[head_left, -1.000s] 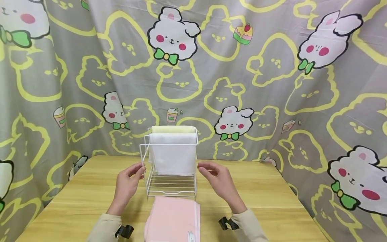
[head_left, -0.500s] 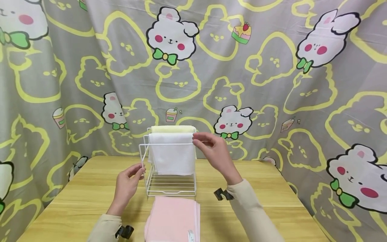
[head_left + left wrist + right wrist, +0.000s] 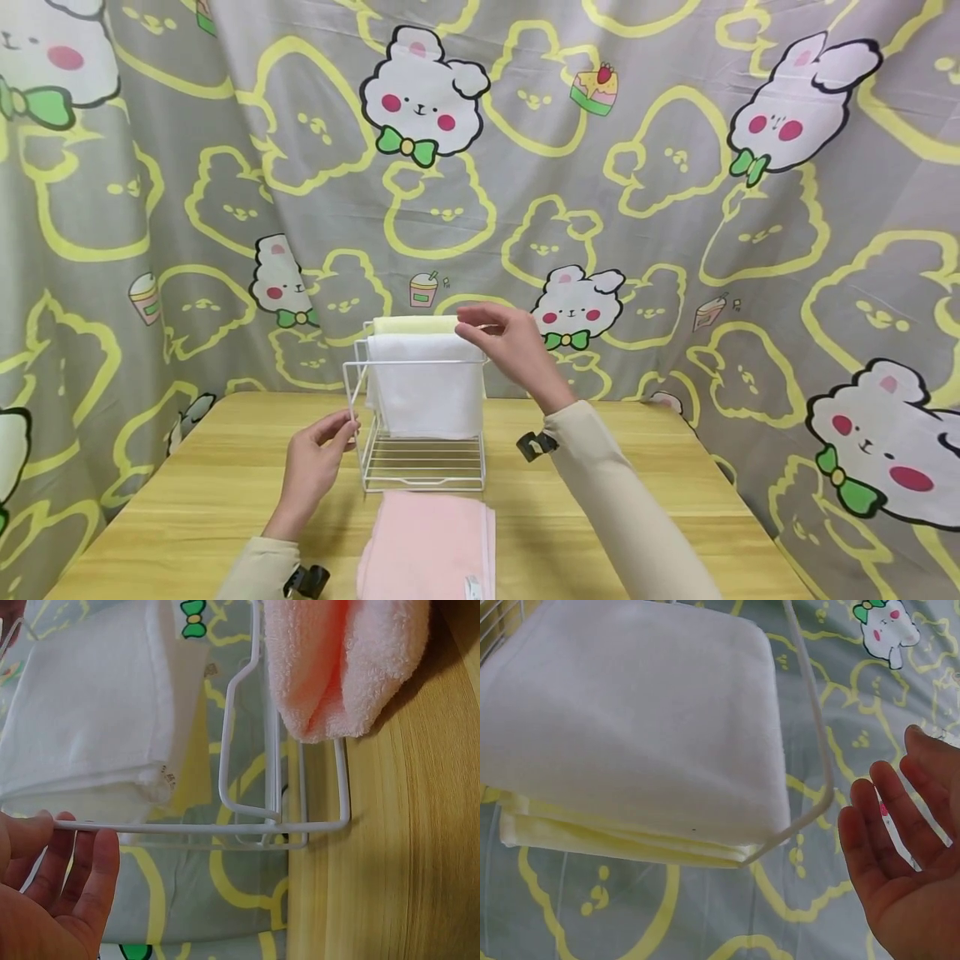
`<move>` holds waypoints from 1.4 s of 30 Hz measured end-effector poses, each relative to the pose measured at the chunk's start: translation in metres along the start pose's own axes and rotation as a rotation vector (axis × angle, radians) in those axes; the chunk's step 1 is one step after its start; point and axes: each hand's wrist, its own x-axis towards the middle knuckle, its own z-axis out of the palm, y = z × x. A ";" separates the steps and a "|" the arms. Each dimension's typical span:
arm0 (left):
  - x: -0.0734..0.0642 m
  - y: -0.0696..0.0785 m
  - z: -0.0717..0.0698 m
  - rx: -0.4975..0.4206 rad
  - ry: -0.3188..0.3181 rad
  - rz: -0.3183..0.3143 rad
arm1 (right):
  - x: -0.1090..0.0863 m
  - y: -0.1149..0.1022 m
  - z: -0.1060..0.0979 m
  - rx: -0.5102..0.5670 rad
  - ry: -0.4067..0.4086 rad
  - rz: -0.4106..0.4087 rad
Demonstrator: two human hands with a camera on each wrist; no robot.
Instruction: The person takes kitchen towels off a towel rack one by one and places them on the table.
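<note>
A white wire towel rack (image 3: 349,392) stands on the table with a folded white towel (image 3: 426,392) hung over one bar. Behind it hangs a pale yellow towel (image 3: 411,326). My left hand (image 3: 313,462) pinches the rack's left side wire between thumb and fingers; the left wrist view shows this wire (image 3: 187,828) up close. At the rack's upper right corner is my right hand (image 3: 510,342), its fingers loosely bent and overlapping the towels' top edge in the head view. From the right wrist, those fingers (image 3: 900,817) appear apart from the rack, holding nothing.
A folded pink towel (image 3: 427,546) with a small white tag lies on the wooden table (image 3: 615,500) in front of the rack. A grey patterned curtain (image 3: 637,208) hangs close behind and along both sides. Black bands are on both wrists.
My right hand has risen from beside the rack's lower right to its top corner and moved inward over the towels. The left hand keeps its hold on the side wire.
</note>
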 end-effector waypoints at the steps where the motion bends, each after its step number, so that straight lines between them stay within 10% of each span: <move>1: 0.000 0.000 0.000 0.003 0.002 0.004 | 0.003 0.001 0.002 -0.007 -0.005 0.001; 42: -0.002 -0.001 0.002 0.000 0.017 0.023 | 0.037 0.006 0.044 -0.308 -0.258 0.131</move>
